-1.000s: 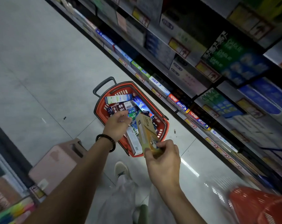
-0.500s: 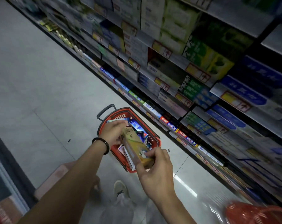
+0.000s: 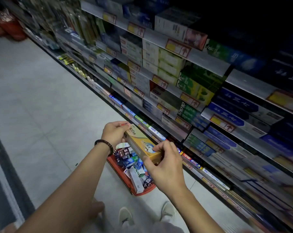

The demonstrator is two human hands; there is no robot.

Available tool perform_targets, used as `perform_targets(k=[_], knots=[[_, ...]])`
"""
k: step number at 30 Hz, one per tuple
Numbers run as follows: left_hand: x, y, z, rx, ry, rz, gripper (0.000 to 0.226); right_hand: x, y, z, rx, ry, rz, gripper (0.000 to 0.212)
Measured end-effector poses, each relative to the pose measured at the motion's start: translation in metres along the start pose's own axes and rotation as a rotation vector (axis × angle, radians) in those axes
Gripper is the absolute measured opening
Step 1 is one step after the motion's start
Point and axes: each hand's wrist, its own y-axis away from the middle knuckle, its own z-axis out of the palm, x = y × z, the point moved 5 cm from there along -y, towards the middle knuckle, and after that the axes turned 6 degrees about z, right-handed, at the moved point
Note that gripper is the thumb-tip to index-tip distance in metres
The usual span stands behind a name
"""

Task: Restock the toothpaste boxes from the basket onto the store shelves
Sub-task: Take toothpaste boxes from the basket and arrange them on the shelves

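Head view: a long yellow-gold cardboard toothpaste box (image 3: 142, 145) is held over the red plastic basket (image 3: 123, 179) on the floor. The left hand (image 3: 114, 134) curls round its far end and the right hand (image 3: 166, 163) pinches its near end. Stocked metal shelves (image 3: 208, 61) edge the right side, and open grey tiled floor (image 3: 33, 106) lies to the left.

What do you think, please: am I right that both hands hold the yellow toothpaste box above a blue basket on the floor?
Not quite: the head view shows the basket is red, not blue. The left hand and the right hand do hold the yellow toothpaste box above it.
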Motion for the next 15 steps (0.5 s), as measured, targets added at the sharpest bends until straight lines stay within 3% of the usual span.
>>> perform_targets(k=[9,15], knots=[[0.062,0.039,0.009,0.07,0.282,0.075,0.016,-0.044,-0.021,-0.077,-0.062,-0.046,-0.111,0.04],[0.104,0.059,0.03,0.084,0.374,0.191,0.02,-0.043,-0.03,-0.132,0.009,-0.123,-0.117,0.048]])
